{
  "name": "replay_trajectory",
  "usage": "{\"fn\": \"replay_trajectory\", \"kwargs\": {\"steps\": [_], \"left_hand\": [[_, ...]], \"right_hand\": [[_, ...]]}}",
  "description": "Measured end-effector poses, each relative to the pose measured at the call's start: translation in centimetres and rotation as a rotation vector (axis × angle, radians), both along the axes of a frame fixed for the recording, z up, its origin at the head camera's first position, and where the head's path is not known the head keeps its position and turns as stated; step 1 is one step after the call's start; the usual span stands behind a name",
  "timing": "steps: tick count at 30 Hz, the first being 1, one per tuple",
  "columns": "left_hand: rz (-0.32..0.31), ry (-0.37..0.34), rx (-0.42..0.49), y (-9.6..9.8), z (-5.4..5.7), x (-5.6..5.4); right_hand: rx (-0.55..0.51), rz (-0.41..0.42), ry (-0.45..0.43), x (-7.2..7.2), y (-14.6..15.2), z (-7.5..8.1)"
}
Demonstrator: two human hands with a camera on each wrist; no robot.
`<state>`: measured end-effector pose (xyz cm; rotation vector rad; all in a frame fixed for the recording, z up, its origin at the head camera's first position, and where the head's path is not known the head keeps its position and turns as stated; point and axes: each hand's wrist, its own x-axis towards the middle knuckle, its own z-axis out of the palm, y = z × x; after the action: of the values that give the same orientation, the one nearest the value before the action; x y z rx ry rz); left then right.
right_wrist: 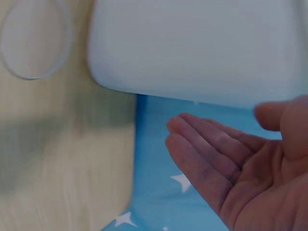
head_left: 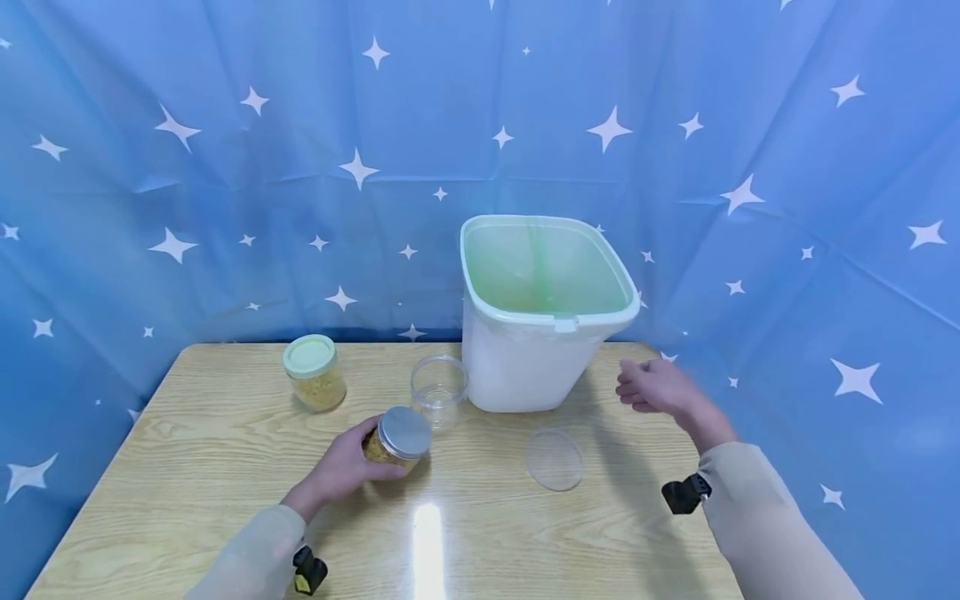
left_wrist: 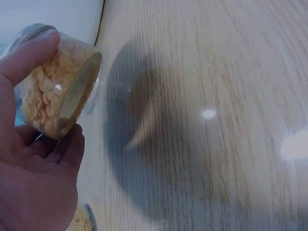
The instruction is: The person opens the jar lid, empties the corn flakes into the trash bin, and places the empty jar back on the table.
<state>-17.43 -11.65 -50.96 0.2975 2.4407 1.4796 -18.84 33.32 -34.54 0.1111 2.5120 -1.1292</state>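
Note:
My left hand [head_left: 351,467] grips a clear jar [head_left: 390,450] with a silver lid [head_left: 406,432], thumb on one side and fingers round the other. Yellowish flakes fill the jar, and its bottom faces the table at a tilt in the left wrist view [left_wrist: 53,86]. A shadow lies on the wood beneath it. To the right of the bin, my right hand [head_left: 656,386] hangs in the air holding nothing, its fingers loosely bent in the right wrist view [right_wrist: 240,168]. Just behind the held jar stands a clear, lidless container [head_left: 438,392].
A white bin [head_left: 517,367] with a pale green rim stands open at the back of the wooden table [head_left: 187,500]. In front of it lies a clear round disc [head_left: 554,460]. A second jar with a green lid [head_left: 310,357] is at back left. Behind hangs a starry blue curtain [head_left: 420,108].

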Motion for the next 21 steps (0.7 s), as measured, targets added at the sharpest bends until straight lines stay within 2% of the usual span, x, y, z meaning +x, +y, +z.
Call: {"fn": "replay_trajectory", "kwargs": {"steps": [4,9,15,21], "left_hand": [[-0.018,0.007,0.005,0.6,0.5,0.2],[-0.040,-0.004,0.014,1.6,1.1,0.6],[-0.093,0.009,0.031,3.1,2.2,0.6],[-0.125,0.026,0.047,4.3,3.0,0.4]], "right_hand": [[0.035,0.086,-0.018,0.7,-1.5,-2.1],[0.068,0.202,-0.006,1.2,-4.7,-4.4],[0.093,0.394,0.093,1.4,-8.5,-5.3],[0.131,0.465,0.156,1.7,-12.0,-6.0]]}}
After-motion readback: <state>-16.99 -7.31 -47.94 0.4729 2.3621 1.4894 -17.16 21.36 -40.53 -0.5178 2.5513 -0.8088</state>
